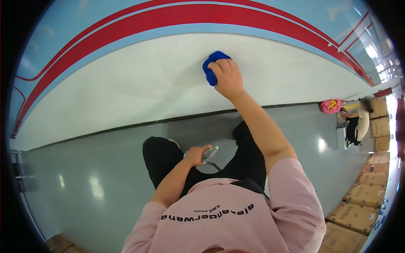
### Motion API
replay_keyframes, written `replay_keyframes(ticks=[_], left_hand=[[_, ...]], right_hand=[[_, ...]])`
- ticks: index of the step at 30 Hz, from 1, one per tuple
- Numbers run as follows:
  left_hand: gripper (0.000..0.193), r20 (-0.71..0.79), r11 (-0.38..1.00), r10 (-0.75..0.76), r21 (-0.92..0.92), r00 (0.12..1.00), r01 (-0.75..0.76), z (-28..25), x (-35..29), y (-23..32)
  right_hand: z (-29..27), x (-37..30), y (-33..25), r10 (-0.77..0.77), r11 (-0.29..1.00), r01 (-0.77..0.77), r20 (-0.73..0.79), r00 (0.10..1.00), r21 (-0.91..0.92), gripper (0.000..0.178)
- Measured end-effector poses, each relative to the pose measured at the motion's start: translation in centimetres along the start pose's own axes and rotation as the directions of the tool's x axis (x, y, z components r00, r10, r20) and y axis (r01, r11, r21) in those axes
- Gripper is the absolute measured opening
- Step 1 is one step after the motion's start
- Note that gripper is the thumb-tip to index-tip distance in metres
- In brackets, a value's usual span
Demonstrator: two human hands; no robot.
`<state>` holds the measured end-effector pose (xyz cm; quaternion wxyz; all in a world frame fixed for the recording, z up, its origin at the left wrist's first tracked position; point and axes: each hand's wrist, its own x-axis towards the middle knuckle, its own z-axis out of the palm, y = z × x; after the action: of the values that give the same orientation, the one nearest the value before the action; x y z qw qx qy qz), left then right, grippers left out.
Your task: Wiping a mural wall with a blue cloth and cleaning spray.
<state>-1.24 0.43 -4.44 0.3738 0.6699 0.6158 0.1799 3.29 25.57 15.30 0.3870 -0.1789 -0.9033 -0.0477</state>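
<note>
Place: a warehouse or similar storage hall, its exact trade not clear from this view.
Boxes: brown cartons (365, 192) line the right side in a long row, with more brown boxes (59, 243) at the lower left corner.
Floor: a smooth grey floor (93, 156), glossy enough to mirror the lights overhead, spreads wide below the wall.
Wall: a long wall (139, 76), white below and light blue above, carries sweeping red bands (211, 13); a dark strip (168, 120) edges its foot.
Company: another person (357, 126) sits low near the boxes, beside a pink bag (331, 105).
</note>
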Motion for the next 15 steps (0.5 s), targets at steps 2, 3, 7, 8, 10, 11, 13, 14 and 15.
replay_keyframes(ticks=[2,3,7,8,10,11,13,14,15], left_hand=[[0.06,0.003,1.0,0.0,-0.012,1.0,0.001,-0.4,-0.1,-0.1],[0.062,0.036,1.0,-0.011,-0.007,0.999,0.011,-0.7,-0.1,0.0],[0.066,0.028,0.999,0.027,-0.019,0.999,-0.027,0.0,0.2,-0.8],[0.066,0.028,0.999,0.038,-0.019,0.999,-0.038,0.2,0.1,-0.9],[0.066,0.036,0.999,-0.033,-0.027,0.999,0.034,1.1,-0.3,-0.8],[0.066,0.029,0.999,-0.032,-0.03,0.999,0.033,1.3,0.0,-1.0],[0.061,-0.011,0.998,-0.03,-0.048,0.999,0.03,0.8,0.1,-1.1],[0.061,-0.012,0.999,-0.026,-0.045,1.0,0.025,0.9,-0.1,-0.9],[0.061,-0.005,0.997,-0.044,-0.059,0.999,0.043,0.8,-0.2,-0.6]], right_hand=[[-2.4,1.9,-1.0,-0.032,0.999,0.032,-0.091,0.995,-0.008,0.04],[-3.4,2.9,-1.3,-0.021,0.997,0.005,-0.216,0.976,-0.076,0.044],[-2.0,3.4,0.9,-0.04,0.973,-0.029,-0.296,0.954,-0.227,0.053],[-1.1,2.6,1.9,-0.1,0.963,0.02,-0.283,0.954,-0.27,0.051],[-0.6,2.1,1.5,-0.085,0.966,0.008,-0.285,0.955,-0.259,0.05],[-0.5,2.2,1.7,-0.073,0.965,-0.008,-0.299,0.952,-0.262,0.049],[-0.6,2.0,1.5,-0.049,0.966,-0.032,-0.302,0.952,-0.257,0.05],[-0.8,1.5,1.5,-0.05,0.965,-0.033,-0.305,0.951,-0.262,0.05],[-1.3,0.9,1.6,-0.032,0.967,-0.021,-0.202,0.979,-0.254,0.051]])
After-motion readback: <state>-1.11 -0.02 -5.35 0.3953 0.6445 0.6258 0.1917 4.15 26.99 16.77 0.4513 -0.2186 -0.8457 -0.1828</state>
